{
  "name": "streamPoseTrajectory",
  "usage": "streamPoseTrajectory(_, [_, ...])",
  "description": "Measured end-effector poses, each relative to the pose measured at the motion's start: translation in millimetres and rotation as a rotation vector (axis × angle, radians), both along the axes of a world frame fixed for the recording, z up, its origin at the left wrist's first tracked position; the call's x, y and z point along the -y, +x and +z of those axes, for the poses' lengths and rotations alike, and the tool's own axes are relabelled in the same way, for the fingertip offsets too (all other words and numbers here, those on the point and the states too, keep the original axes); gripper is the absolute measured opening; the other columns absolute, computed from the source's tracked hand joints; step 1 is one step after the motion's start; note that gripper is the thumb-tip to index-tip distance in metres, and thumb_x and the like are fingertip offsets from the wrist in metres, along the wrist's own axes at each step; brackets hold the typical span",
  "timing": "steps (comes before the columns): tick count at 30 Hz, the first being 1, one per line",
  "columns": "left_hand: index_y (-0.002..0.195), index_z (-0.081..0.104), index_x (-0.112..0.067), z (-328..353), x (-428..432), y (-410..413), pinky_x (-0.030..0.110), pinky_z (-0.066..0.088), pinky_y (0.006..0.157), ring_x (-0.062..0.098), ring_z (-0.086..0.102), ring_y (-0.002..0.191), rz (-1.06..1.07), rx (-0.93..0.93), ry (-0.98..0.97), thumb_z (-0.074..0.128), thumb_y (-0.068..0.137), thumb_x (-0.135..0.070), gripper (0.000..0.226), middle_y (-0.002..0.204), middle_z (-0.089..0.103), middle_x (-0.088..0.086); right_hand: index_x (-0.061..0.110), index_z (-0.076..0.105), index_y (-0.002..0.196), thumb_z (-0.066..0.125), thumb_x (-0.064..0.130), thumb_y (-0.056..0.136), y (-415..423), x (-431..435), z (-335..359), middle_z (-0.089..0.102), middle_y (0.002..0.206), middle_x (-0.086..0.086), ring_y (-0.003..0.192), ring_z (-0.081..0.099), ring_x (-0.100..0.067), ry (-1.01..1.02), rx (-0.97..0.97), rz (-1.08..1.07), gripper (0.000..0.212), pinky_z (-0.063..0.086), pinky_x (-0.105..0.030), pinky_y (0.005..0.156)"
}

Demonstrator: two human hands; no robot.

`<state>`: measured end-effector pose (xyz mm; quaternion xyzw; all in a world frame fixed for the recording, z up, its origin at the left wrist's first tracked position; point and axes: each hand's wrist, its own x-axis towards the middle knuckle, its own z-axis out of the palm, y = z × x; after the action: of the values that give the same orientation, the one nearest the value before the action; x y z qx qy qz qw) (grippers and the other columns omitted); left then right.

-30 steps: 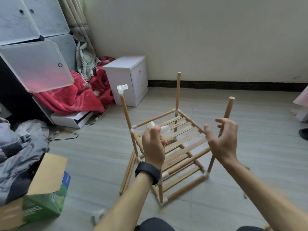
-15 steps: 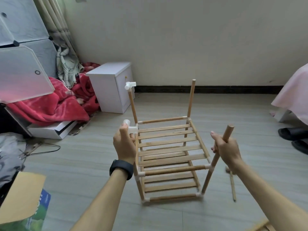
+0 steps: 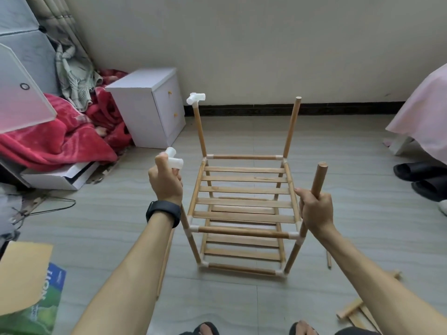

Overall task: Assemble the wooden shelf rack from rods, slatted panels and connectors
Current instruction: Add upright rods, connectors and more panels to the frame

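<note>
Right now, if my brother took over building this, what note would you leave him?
Left hand holds a loose white connector up beside the rack.
Right hand grips the front right rod, whose top is bare.
Done: two slatted tiers are joined. The back left rod wears a connector on top, and the back right rod is bare.
Left: probably cap the remaining rods, then add the top tier.
Spare wooden pieces lie loose at lower right.
</note>
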<state>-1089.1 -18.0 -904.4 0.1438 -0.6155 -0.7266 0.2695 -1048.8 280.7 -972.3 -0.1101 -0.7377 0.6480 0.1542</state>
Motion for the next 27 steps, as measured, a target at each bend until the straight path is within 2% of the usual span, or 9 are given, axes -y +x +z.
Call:
streamPoseTrajectory(5, [0.062, 0.046, -0.019, 2, 1, 14, 0.023, 0.032, 0.044, 0.008, 0.036, 0.045, -0.048, 0.058, -0.075, 0.039, 0.075, -0.073, 0.056, 0.05, 0.038, -0.007, 0.012, 0.047, 0.056, 0.058, 0.025, 0.099, 7, -1, -5, 0.042, 0.048, -0.003, 0.046, 0.044, -0.019, 0.067, 0.109, -0.032, 0.046, 0.037, -0.033, 0.052])
streamPoseTrajectory(8, [0.085, 0.057, -0.02, -15, 9, 34, 0.024, 0.046, 0.065, 0.01, 0.055, 0.068, -0.109, 0.105, -0.246, 0.023, 0.084, -0.083, 0.071, 0.074, 0.057, -0.002, 0.011, 0.054, 0.079, 0.064, 0.046, 0.093, 23, -8, -29, 0.061, 0.076, -0.005, 0.07, 0.06, -0.024, 0.309, 0.27, -0.073, 0.039, 0.049, -0.038, 0.063])
streamPoseTrajectory(10, [0.102, 0.055, -0.025, -46, 23, 52, 0.026, 0.045, 0.071, 0.009, 0.06, 0.085, -0.099, 0.173, -0.364, 0.026, 0.087, -0.081, 0.064, 0.093, 0.063, -0.007, 0.007, 0.057, 0.095, 0.074, 0.046, 0.085, 39, -8, -50, 0.061, 0.091, -0.01, 0.083, 0.063, -0.03, 0.376, 0.381, -0.143, 0.044, 0.053, -0.043, 0.069])
streamPoseTrajectory(13, [0.105, 0.053, -0.03, -115, 50, 88, 0.021, 0.044, 0.071, 0.009, 0.061, 0.095, -0.041, 0.336, -0.393, 0.049, 0.095, -0.062, 0.033, 0.102, 0.063, -0.009, 0.01, 0.055, 0.089, 0.074, 0.038, 0.087, 61, 8, -74, 0.059, 0.083, -0.007, 0.076, 0.061, -0.027, 0.489, 0.497, 0.019, 0.033, 0.051, -0.041, 0.065])
streamPoseTrajectory(16, [0.106, 0.054, -0.025, -190, 74, 130, 0.022, 0.044, 0.066, 0.019, 0.063, 0.097, -0.052, 0.587, -0.452, 0.058, 0.098, -0.041, 0.018, 0.102, 0.063, -0.006, 0.021, 0.053, 0.085, 0.07, 0.028, 0.09, 64, 32, -79, 0.059, 0.081, -0.001, 0.076, 0.059, -0.021, 0.652, 0.37, 0.252, 0.02, 0.048, -0.036, 0.064])
streamPoseTrajectory(20, [0.12, 0.053, -0.02, -270, 99, 185, 0.036, 0.049, 0.087, 0.027, 0.057, 0.105, -0.145, 0.998, -0.584, 0.055, 0.096, -0.028, 0.026, 0.122, 0.054, 0.007, 0.024, 0.056, 0.09, 0.068, 0.033, 0.09, 37, 79, -66, 0.058, 0.095, 0.001, 0.09, 0.048, -0.017, 0.844, 0.07, 0.373, 0.014, 0.038, -0.033, 0.076])
streamPoseTrajectory(22, [0.126, 0.05, -0.023, -297, 108, 209, 0.038, 0.047, 0.095, 0.029, 0.052, 0.115, -0.194, 1.172, -0.648, 0.054, 0.095, -0.029, 0.032, 0.13, 0.047, 0.009, 0.025, 0.061, 0.111, 0.059, 0.048, 0.093, 19, 101, -70, 0.059, 0.118, -0.004, 0.107, 0.045, -0.02, 1.018, 0.044, 0.45, 0.03, 0.041, -0.039, 0.087])
streamPoseTrajectory(24, [0.131, 0.045, -0.028, -314, 112, 227, 0.037, 0.046, 0.097, 0.029, 0.047, 0.122, -0.229, 1.287, -0.704, 0.053, 0.094, -0.032, 0.038, 0.135, 0.041, 0.008, 0.03, 0.051, 0.139, 0.045, 0.063, 0.096, 6, 116, -80, 0.045, 0.15, -0.006, 0.139, 0.033, -0.027, 1.252, 0.089, 0.545, 0.054, 0.032, -0.049, 0.112])
streamPoseTrajectory(27, [0.139, 0.04, -0.037, -333, 114, 241, 0.036, 0.047, 0.095, 0.027, 0.045, 0.126, -0.267, 1.328, -0.754, 0.052, 0.095, -0.03, 0.047, 0.138, 0.037, 0.007, 0.03, 0.038, 0.152, 0.037, 0.069, 0.096, 4, 127, -100, 0.028, 0.165, -0.007, 0.152, 0.019, -0.03, 1.469, 0.03, 0.565, 0.068, 0.021, -0.052, 0.12])
